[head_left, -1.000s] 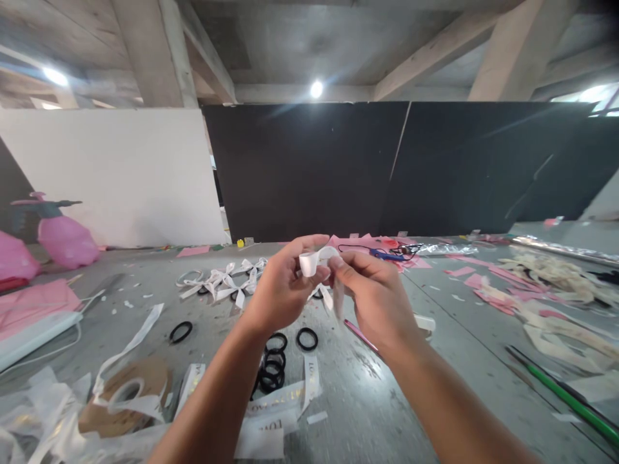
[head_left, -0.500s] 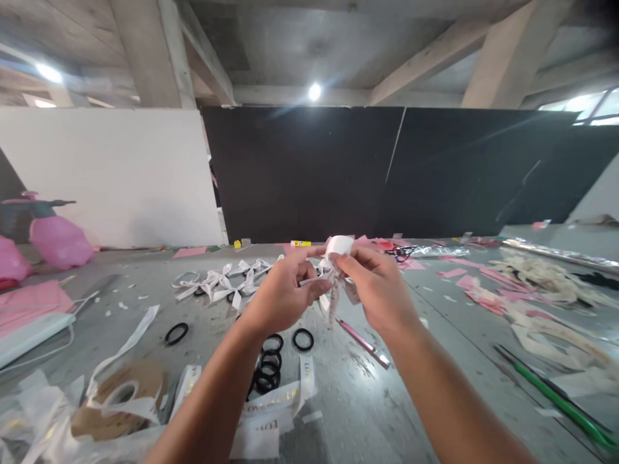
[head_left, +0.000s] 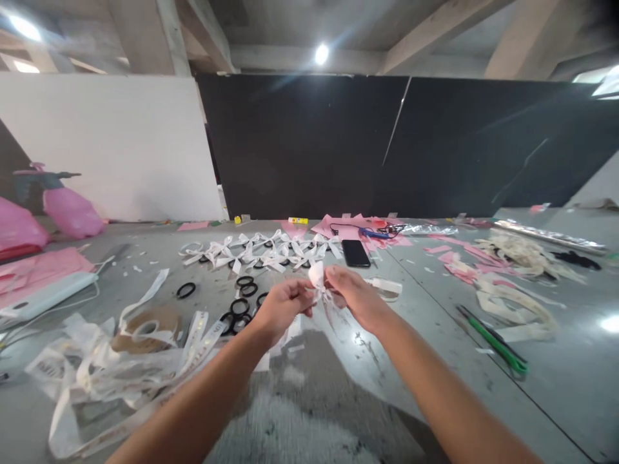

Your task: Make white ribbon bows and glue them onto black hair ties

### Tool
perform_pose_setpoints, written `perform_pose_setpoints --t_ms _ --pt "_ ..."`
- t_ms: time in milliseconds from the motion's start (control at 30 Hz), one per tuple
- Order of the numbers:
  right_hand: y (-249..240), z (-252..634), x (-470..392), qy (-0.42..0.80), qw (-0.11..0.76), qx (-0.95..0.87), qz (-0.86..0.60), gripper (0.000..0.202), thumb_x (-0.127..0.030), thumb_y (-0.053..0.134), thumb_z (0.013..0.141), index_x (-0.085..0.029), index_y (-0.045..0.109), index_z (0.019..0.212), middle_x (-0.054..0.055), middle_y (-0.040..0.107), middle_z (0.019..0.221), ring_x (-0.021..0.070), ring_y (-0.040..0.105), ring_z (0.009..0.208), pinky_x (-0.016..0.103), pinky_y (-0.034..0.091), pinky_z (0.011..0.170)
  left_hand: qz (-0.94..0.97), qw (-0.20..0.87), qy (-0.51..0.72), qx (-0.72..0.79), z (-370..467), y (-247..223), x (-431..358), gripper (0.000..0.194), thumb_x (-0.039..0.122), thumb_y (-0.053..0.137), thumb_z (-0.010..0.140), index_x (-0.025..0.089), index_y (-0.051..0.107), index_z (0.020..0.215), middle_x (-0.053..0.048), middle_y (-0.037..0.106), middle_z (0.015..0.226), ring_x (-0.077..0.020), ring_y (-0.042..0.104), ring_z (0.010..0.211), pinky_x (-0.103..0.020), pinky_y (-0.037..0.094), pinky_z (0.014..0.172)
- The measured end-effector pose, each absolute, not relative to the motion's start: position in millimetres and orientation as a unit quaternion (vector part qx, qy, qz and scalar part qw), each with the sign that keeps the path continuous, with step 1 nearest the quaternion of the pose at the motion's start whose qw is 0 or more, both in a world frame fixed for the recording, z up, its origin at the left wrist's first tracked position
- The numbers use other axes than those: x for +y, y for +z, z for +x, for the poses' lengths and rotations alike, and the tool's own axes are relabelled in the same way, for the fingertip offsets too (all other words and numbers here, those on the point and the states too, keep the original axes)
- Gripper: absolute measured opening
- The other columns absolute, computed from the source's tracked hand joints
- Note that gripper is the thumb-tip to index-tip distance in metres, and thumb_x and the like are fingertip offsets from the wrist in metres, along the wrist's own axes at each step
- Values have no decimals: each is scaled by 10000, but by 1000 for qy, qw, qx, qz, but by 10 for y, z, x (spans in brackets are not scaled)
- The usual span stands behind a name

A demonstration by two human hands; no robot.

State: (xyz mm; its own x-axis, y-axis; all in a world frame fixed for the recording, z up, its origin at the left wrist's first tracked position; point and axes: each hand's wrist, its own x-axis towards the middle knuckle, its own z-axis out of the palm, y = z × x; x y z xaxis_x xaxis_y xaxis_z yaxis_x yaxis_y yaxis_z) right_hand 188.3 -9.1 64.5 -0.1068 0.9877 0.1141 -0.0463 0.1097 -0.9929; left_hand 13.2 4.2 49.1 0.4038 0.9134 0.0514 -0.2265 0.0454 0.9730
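Head view: white ribbon (head_left: 316, 276) pinched between fingertips of left hand (head_left: 284, 304) and right hand (head_left: 356, 295), raised above grey surface (head_left: 416, 335). Best to hold its gathered middle firm, easing its loop out evenly. Below, black rings (head_left: 235, 316); farther off, white bows (head_left: 225, 253), phone (head_left: 356, 252), then dark panel (head_left: 309, 148) beneath concrete beams (head_left: 207, 35).

The ribbon (head_left: 316, 277) at the centre is white. In the lower left, the strips (head_left: 196, 338) are white with gold lettering. The rings (head_left: 247, 284) left of centre are black, the spray bottle (head_left: 72, 212) at far left is pink.
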Motion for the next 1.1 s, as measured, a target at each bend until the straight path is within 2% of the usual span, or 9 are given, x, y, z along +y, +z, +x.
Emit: perform_pose_setpoints --t_ms 67,133,333,467,567,667,800,933,1100 --pt "506 1872 -144 534 478 -564 -409 420 -553 700 780 -175 690 964 14 614 763 132 527 656 253 409 596 485 658 470 332 115 315 -25 416 432 847 623 134 657 843 4 626 671 -98 559 561 -260 454 624" --pt "387 1835 -182 549 459 -572 -401 410 -496 752 754 -162 691 984 24 636 795 142 557 711 268 436 665 459 662 487 337 99 193 -68 435 467 845 610 146 638 818 -1 638 707 -100 571 585 -267 476 652" --pt "109 1734 -227 478 471 -519 -530 412 -522 732 752 -166 695 957 -44 525 551 94 359 456 247 255 458 459 658 485 347 109 68 -153 432 381 854 632 148 656 938 -44 680 821 -148 620 712 -281 489 719" --pt "73 1740 -229 387 473 -584 -534 297 -447 753 743 -173 721 853 -5 608 665 127 484 586 257 338 543 523 575 492 392 93 27 -152 478 401 772 744 181 583 1123 -27 647 897 -144 589 749 -251 454 691" --pt "97 1760 -236 378 467 -600 -529 240 -408 755 742 -183 713 813 -20 592 636 122 478 567 254 326 533 600 471 495 416 42 4 -102 314 438 675 829 170 618 984 -21 601 829 -152 541 740 -265 429 707" --pt "94 1780 -229 463 470 -543 -520 283 -433 760 728 -185 690 843 -43 556 559 104 431 482 245 281 483 645 431 495 391 -9 2 -48 291 445 650 840 157 647 795 -57 585 888 -178 539 812 -282 423 756" --pt "48 1766 -189 582 525 -434 -444 379 -394 845 622 -177 649 863 -10 641 602 132 534 533 252 355 516 591 566 473 326 -43 5 -28 294 432 659 813 146 673 748 -76 537 1052 -163 530 802 -277 430 718" --pt "47 1709 -181 631 544 -380 -401 422 -328 892 532 -167 650 837 -47 573 549 112 493 484 261 360 497 441 700 503 252 -36 44 -61 201 334 715 701 147 648 675 -80 574 1058 -197 565 872 -309 461 768" --pt "49 1660 -209 641 548 -354 -405 566 -316 898 520 -179 643 1008 -67 558 579 77 409 449 240 290 466 315 768 503 242 -6 89 -104 293 407 716 732 227 650 953 -47 658 968 -217 624 857 -368 505 784"
